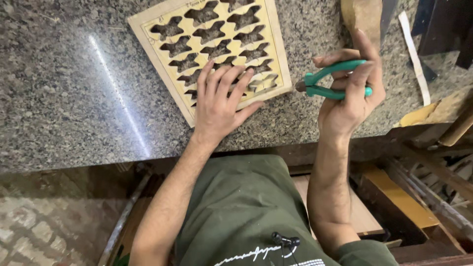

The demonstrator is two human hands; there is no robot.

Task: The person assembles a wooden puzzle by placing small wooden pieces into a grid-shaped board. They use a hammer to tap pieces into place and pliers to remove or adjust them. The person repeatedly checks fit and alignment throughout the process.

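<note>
Wooden cutout panel [212, 34] cropped at top edge; left hand [219, 103] covers near corner.

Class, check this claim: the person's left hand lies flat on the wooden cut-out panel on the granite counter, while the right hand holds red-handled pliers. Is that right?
Not quite: the handle colour is wrong. In the head view the right hand holds green-handled pliers, not red. The rest stands: the left hand lies flat on the wooden cut-out panel on the granite counter.

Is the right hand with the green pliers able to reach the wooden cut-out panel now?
Probably yes. The right hand holds the green pliers just beside the wooden cut-out panel, with bare countertop between; the left hand covers only its near corner.
</note>
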